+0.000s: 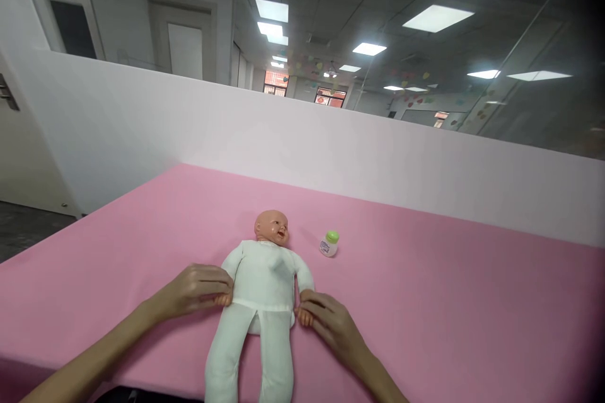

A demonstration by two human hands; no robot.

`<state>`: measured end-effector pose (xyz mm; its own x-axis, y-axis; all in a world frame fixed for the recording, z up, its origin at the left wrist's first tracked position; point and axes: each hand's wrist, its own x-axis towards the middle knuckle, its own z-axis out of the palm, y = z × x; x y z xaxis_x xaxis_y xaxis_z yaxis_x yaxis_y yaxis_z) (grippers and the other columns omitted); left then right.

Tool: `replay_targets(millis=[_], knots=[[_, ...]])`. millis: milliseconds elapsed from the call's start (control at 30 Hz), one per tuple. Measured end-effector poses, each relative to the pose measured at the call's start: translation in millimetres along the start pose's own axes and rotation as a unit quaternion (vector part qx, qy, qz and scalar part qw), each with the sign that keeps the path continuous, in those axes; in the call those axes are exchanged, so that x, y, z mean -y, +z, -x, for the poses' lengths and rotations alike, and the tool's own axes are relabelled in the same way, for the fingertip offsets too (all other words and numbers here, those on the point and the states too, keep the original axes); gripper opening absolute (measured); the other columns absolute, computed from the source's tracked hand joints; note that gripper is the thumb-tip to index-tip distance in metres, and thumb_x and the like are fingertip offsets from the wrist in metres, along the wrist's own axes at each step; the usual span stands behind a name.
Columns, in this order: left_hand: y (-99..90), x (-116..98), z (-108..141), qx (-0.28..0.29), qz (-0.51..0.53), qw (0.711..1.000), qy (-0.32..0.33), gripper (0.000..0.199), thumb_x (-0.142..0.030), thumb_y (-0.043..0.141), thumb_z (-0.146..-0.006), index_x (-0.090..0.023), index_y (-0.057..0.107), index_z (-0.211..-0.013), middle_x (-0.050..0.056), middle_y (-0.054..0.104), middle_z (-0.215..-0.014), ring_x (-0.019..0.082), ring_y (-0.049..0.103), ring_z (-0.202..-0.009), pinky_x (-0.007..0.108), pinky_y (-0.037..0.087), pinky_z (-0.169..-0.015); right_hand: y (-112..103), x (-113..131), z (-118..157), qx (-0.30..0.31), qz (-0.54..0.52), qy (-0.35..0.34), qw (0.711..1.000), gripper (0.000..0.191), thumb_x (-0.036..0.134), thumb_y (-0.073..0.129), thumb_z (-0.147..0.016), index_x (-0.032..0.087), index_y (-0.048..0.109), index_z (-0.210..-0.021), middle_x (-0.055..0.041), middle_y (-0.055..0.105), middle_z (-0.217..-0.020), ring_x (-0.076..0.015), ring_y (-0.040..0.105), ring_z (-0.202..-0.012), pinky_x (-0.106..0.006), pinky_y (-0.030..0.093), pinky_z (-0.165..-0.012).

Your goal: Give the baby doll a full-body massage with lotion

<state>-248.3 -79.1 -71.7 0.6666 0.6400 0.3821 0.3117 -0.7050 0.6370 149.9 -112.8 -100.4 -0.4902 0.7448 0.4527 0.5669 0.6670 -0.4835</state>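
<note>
A baby doll (265, 277) with a bald plastic head and a white cloth body lies face up on the pink tabletop (449, 302). Its legs point toward me. My left hand (196, 289) is closed round the doll's arm on the left, just above its small plastic hand. On the other side, my right hand (333, 324) grips the doll's wrist, with the plastic fingers showing below mine. Both doll arms lie down beside the body. A small clear jar (329, 245) with a green lid stands right of the doll's head, apart from both hands.
Behind the table runs a low white wall (307, 145) with a glass pane above it, through which ceiling lights show. A door (23, 138) with a handle is at the far left. The table's left edge drops to a dark floor (28, 227).
</note>
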Motion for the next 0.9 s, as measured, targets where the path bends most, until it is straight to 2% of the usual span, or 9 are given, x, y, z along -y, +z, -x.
replay_targets(millis=[133, 200, 267, 333, 433, 567, 700, 767, 900], knots=[[6.7, 6, 11, -0.023, -0.014, 0.999, 0.017, 0.019, -0.036, 0.064, -0.096, -0.03, 0.081, -0.102, 0.008, 0.08, -0.103, 0.027, 0.075, -0.101, 0.041, 0.057, -0.096, 11, -2, 17, 0.022, 0.014, -0.031, 0.999, 0.026, 0.027, 0.052, -0.104, 0.032, 0.074, -0.116, -0.0051, 0.075, -0.116, -0.0204, 0.073, -0.095, -0.032, 0.059, -0.083], [6.2, 11, 14, -0.042, -0.007, 0.999, 0.013, 0.018, -0.034, 0.065, -0.096, -0.03, 0.081, -0.103, 0.007, 0.08, -0.105, 0.027, 0.075, -0.102, 0.04, 0.058, -0.095, 10, -1, 13, -0.005, -0.008, -0.017, 1.0, 0.024, 0.028, 0.055, -0.102, 0.031, 0.074, -0.116, -0.0054, 0.075, -0.118, -0.0212, 0.072, -0.101, -0.033, 0.059, -0.088], [6.3, 17, 12, -0.094, 0.017, 0.995, -0.016, 0.017, -0.034, 0.067, -0.094, -0.03, 0.081, -0.103, 0.006, 0.08, -0.106, 0.027, 0.074, -0.101, 0.039, 0.059, -0.092, 6, 0, 0, -0.053, -0.04, 0.006, 0.998, 0.022, 0.031, 0.06, -0.1, 0.03, 0.075, -0.115, -0.0067, 0.074, -0.117, -0.0232, 0.07, -0.107, -0.035, 0.058, -0.093], [7.6, 23, 2, -0.192, 0.057, 0.977, -0.073, 0.018, -0.036, 0.072, -0.09, -0.028, 0.081, -0.103, 0.006, 0.08, -0.104, 0.027, 0.075, -0.098, 0.039, 0.059, -0.089, 3, 0, -23, -0.113, -0.073, 0.037, 0.99, 0.02, 0.034, 0.063, -0.097, 0.027, 0.077, -0.11, -0.008, 0.075, -0.11, -0.0242, 0.071, -0.101, -0.035, 0.058, -0.088], [10.2, 36, -32, -0.343, 0.126, 0.919, -0.149, 0.028, -0.042, 0.079, -0.082, -0.023, 0.08, -0.102, 0.008, 0.08, -0.105, 0.028, 0.074, -0.096, 0.039, 0.059, -0.087, 3, -4, -71, -0.207, -0.12, 0.098, 0.966, 0.022, 0.041, 0.068, -0.092, 0.023, 0.079, -0.097, -0.0088, 0.077, -0.099, -0.0234, 0.07, -0.088, -0.034, 0.057, -0.077], [14.7, 59, -91, -0.441, 0.22, 0.855, -0.159, 0.042, -0.05, 0.08, -0.078, -0.017, 0.078, -0.103, 0.012, 0.079, -0.109, 0.028, 0.072, -0.103, 0.038, 0.057, -0.09, 16, -27, -136, -0.314, -0.209, 0.19, 0.906, 0.035, 0.049, 0.071, -0.084, 0.017, 0.08, -0.094, -0.0109, 0.079, -0.1, -0.0251, 0.071, -0.093, -0.035, 0.055, -0.082], [22.1, 90, -130, -0.448, 0.2, 0.829, -0.269, 0.045, -0.058, 0.071, -0.081, -0.016, 0.078, -0.097, 0.011, 0.08, -0.103, 0.024, 0.072, -0.095, 0.033, 0.054, -0.084, 37, -64, -168, -0.284, -0.226, 0.324, 0.874, 0.042, 0.056, 0.073, -0.075, 0.014, 0.078, -0.078, -0.0076, 0.077, -0.078, -0.0229, 0.069, -0.076, -0.029, 0.051, -0.065], [25.1, 107, -138, -0.417, 0.179, 0.829, -0.328, 0.042, -0.057, 0.071, -0.08, -0.017, 0.079, -0.087, 0.01, 0.08, -0.091, 0.024, 0.072, -0.086, 0.031, 0.052, -0.074, 46, -81, -172, -0.268, -0.211, 0.362, 0.867, 0.041, 0.055, 0.074, -0.072, 0.014, 0.074, -0.065, -0.0049, 0.071, -0.062, -0.0212, 0.065, -0.066, -0.028, 0.045, -0.057], [27.9, 137, -140, -0.356, 0.173, 0.83, -0.392, 0.032, -0.046, 0.08, -0.069, -0.017, 0.072, -0.059, 0.009, 0.073, -0.063, 0.025, 0.068, -0.064, 0.032, 0.045, -0.058, 54, -104, -170, -0.243, -0.18, 0.417, 0.857, 0.033, 0.045, 0.07, -0.072, 0.017, 0.066, -0.054, -0.0005, 0.059, -0.047, -0.0178, 0.057, -0.055, -0.027, 0.038, -0.051]])
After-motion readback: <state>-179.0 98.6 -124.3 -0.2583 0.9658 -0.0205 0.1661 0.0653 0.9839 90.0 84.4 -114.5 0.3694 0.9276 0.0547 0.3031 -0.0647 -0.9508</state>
